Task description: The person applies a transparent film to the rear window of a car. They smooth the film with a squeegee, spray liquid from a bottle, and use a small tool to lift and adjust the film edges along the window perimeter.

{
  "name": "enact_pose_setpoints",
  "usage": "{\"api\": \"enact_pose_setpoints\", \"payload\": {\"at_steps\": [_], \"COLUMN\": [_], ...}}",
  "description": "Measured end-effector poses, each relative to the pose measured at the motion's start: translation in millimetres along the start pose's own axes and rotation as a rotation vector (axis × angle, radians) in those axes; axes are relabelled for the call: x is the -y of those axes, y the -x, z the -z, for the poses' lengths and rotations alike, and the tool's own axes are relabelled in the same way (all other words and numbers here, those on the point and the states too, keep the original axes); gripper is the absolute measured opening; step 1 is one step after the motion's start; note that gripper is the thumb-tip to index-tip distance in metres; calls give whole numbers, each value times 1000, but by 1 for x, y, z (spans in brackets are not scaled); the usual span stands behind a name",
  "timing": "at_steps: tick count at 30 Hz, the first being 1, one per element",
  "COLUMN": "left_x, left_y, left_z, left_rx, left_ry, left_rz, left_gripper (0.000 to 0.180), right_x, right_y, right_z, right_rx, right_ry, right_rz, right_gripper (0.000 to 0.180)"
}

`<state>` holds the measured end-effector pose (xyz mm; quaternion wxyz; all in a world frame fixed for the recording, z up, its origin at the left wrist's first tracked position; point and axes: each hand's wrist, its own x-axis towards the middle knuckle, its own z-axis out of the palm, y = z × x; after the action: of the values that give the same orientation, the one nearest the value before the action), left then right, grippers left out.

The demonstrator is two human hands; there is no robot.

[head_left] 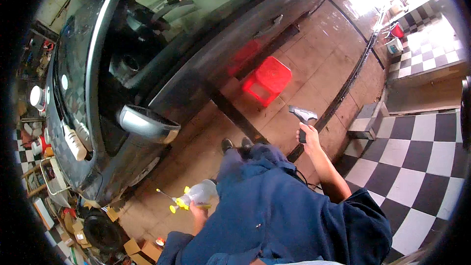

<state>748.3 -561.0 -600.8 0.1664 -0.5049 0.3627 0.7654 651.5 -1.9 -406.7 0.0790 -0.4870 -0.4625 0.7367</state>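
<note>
- The left hand (197,213) is closed around the neck of a clear spray bottle (198,194) with yellow fittings, held low beside the person's left hip; its thin yellow nozzle points left, toward the car.
- The right hand (307,135) is gripping the dark handle of a small squeegee (303,116), arm stretched forward and to the right, the grey blade end uppermost and over the brown floor tiles.
- Between the two arms, the person's dark blue top (279,216) fills the lower middle of the view, with two dark shoes (235,144) showing just past it.
- A red plastic stool (267,79) stands on the floor beyond the shoes, near the car's side.
- A dark car (206,59) takes up the left and upper part, its silver side mirror (147,124) sticking out toward the person.
- Black-and-white checked flooring (417,157) lies to the right, past a dark floor channel.
</note>
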Motion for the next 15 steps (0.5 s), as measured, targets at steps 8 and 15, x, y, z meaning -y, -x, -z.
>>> {"api": "enact_pose_setpoints", "payload": {"at_steps": [8, 15], "left_x": [10, 46], "left_y": [-23, 22], "left_z": [-60, -162], "left_rx": [-78, -82], "left_ry": [-81, 210], "left_rz": [99, -117], "left_gripper": [51, 50], "right_x": [49, 164], "right_y": [-65, -191], "right_z": [63, 106], "right_rx": [-28, -35], "right_ry": [-113, -178], "right_rz": [46, 203], "right_gripper": [18, 15]}}
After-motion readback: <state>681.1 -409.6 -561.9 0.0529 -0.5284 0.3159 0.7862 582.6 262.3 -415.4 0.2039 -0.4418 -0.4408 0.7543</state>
